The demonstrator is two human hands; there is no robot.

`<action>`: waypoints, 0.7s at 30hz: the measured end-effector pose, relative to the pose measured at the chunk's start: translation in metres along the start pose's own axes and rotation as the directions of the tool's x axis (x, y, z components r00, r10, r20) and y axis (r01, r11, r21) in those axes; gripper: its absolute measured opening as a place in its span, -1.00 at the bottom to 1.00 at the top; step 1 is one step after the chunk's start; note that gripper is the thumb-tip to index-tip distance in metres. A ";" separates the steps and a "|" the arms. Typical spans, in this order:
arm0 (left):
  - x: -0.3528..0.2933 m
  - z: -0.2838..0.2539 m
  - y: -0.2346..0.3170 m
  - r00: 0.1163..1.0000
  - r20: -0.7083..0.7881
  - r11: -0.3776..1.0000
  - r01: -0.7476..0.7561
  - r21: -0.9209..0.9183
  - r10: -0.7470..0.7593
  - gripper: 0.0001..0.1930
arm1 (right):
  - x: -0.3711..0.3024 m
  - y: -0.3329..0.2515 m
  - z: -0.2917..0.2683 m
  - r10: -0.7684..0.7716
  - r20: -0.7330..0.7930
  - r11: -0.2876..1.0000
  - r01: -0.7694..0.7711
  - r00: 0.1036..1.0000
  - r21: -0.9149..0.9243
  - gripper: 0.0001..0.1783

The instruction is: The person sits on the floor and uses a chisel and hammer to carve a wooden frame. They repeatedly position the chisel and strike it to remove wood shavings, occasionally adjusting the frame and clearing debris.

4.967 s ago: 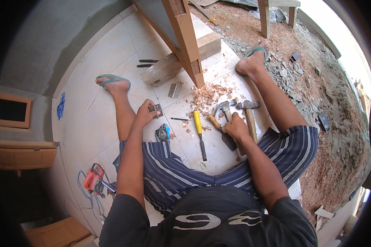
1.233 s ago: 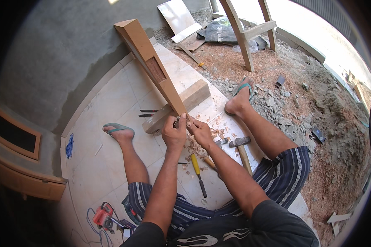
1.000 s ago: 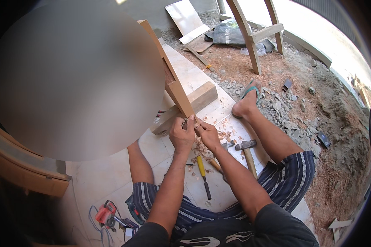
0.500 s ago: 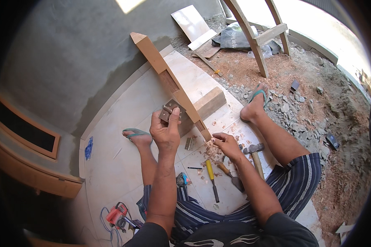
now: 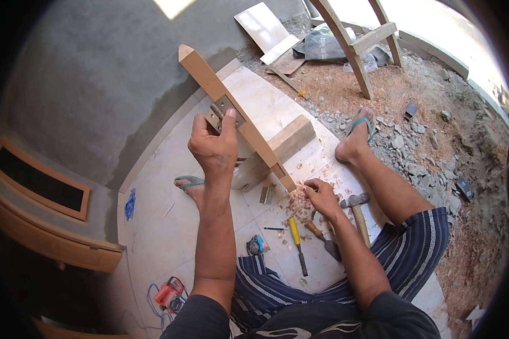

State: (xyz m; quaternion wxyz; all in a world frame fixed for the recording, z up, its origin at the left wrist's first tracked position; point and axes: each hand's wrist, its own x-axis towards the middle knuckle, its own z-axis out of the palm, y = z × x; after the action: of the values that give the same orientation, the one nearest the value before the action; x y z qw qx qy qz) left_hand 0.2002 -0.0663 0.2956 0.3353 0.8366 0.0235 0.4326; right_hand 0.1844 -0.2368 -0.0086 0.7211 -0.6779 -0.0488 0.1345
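Note:
My left hand (image 5: pixel 214 146) grips a metal hinge (image 5: pixel 225 104) between thumb and fingers. One hinge leaf lies at the upper recess of a long wooden bar (image 5: pixel 259 146); how fully it sits there is partly covered by my fingers. The bar leans at a slant across a thick timber block (image 5: pixel 291 139). By the bar's lower end, my right hand (image 5: pixel 323 200) is closed in a pinch above wood shavings (image 5: pixel 297 199); anything in its fingertips is too small to make out. Another hinge (image 5: pixel 267 194) lies on the tiles beside the block.
Near my right forearm lie a yellow-handled chisel (image 5: pixel 294 230), a wooden-handled chisel (image 5: pixel 315 229) and a hammer (image 5: pixel 361 217). A pencil (image 5: pixel 274 229), a blue tape measure (image 5: pixel 256 245) and a red power tool (image 5: pixel 168 294) are further left. Rubble (image 5: pixel 404 148) covers the right-hand ground beside a wooden trestle (image 5: pixel 353 59).
My left hand has carried the hinge up and left along the bar to the upper recess. My right hand stays near the lower end, its fingers drawn closer together.

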 end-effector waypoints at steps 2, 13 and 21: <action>0.004 -0.003 0.003 1.000 0.020 1.000 -0.005 0.009 0.005 -0.75 | -0.001 -0.001 0.003 -0.032 -0.002 0.999 0.032 0.999 -0.023 -0.61; 0.010 -0.010 0.005 0.996 0.084 0.999 0.003 -0.038 0.000 -0.74 | -0.012 -0.009 0.025 -0.030 -0.027 0.999 0.029 0.999 -0.042 -0.62; -0.054 -0.051 -0.053 0.965 0.006 0.944 0.257 -0.205 -0.261 -0.76 | -0.024 -0.024 -0.039 -0.024 -0.067 0.972 0.007 0.997 -0.235 -0.62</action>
State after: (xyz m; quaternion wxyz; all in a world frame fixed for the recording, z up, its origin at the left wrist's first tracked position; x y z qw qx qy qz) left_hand 0.1423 -0.0155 0.2464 0.4730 0.7826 0.0922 0.3940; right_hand 0.1746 -0.2815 0.0145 0.6383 -0.7622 -0.0448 0.0986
